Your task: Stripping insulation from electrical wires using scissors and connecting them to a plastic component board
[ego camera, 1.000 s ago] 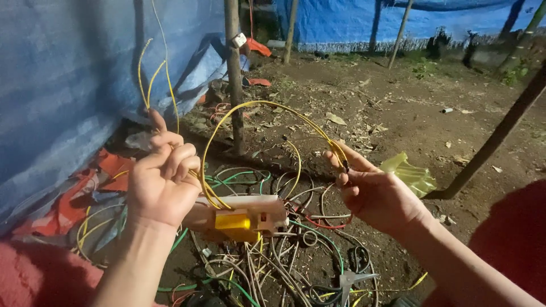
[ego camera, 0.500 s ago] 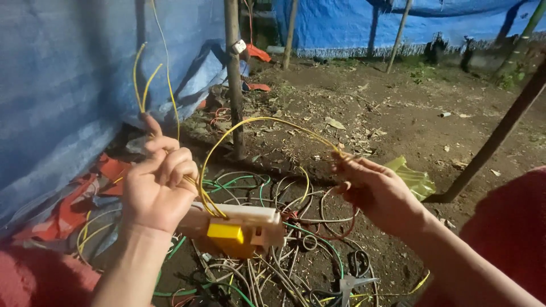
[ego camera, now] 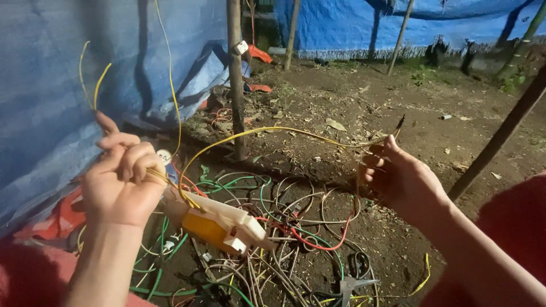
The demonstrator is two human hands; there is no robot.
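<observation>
The left hand (ego camera: 122,182) is curled shut around thin yellow wires just above a cream plastic box (ego camera: 219,223) with an orange-yellow underside, hanging tilted at the near left. One yellow wire (ego camera: 256,132) arches up from the box and across to the right hand (ego camera: 401,179), which pinches its frayed dark end between fingertips. Below lies a tangle of wires (ego camera: 284,239) on the dirt ground (ego camera: 364,102).

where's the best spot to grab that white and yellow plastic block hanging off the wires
Grip the white and yellow plastic block across its long flat sides, coming from below right. It hangs tilted under the left hand, with the yellow wire entering its upper left end, so that end is crowded. The lower right end looks free.
</observation>
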